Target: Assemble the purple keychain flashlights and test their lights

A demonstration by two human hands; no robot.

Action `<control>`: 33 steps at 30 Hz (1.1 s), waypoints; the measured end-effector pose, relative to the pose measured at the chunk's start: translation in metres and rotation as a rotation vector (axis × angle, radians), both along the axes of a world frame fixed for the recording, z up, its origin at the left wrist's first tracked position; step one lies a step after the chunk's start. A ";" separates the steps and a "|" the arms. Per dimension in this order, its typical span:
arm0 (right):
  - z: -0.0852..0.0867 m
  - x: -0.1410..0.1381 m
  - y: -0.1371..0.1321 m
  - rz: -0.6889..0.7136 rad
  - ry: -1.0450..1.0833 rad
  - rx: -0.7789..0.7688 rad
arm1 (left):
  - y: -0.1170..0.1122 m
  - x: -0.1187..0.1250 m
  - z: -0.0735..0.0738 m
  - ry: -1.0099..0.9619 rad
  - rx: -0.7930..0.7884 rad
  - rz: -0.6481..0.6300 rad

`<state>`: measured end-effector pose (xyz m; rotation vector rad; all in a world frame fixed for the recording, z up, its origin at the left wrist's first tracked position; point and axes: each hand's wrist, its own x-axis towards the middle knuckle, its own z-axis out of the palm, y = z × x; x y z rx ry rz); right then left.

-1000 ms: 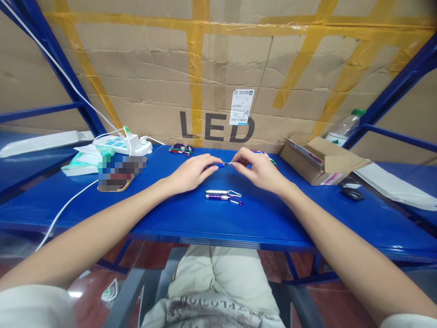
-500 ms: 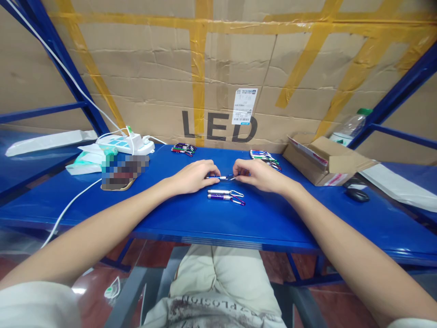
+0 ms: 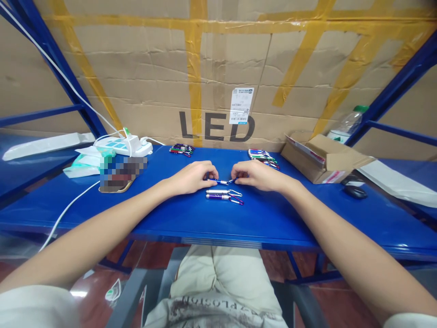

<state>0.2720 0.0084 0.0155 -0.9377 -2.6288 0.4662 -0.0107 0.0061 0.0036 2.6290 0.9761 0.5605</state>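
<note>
My left hand [image 3: 198, 177] pinches the barrel end of a slim blue and silver keychain flashlight [image 3: 221, 182] between thumb and fingers. At its other end, the fingertips of my right hand [image 3: 256, 175] are closed on its small carabiner clip, which they partly hide. Just in front of both hands, two similar pieces lie side by side on the blue table: a silver keychain flashlight [image 3: 215, 192] and a purple keychain flashlight [image 3: 217, 197], with their carabiner clips pointing right.
Behind my hands lie two groups of keychain flashlights, one at left [image 3: 182, 149] and one at right [image 3: 262, 158]. An open cardboard box [image 3: 327, 159] and a black mouse [image 3: 355, 192] are at right. A power strip [image 3: 124, 146] and a pixelated phone-like object [image 3: 123, 175] occupy the left.
The held flashlight has come slightly nearer to the two lying ones and now tilts down a little to the right. Both hands keep their grip.
</note>
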 end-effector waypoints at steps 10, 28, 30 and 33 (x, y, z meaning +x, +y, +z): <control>0.001 0.001 -0.002 0.029 -0.036 -0.005 | 0.004 -0.001 -0.001 -0.040 0.007 -0.040; -0.002 -0.013 -0.014 -0.033 0.080 0.013 | -0.011 0.000 0.007 0.006 -0.142 -0.143; -0.003 -0.012 -0.012 -0.058 0.063 0.031 | -0.009 0.000 0.005 -0.010 -0.144 -0.139; -0.005 -0.009 -0.009 -0.072 0.021 0.037 | -0.007 0.000 0.003 -0.005 -0.127 -0.125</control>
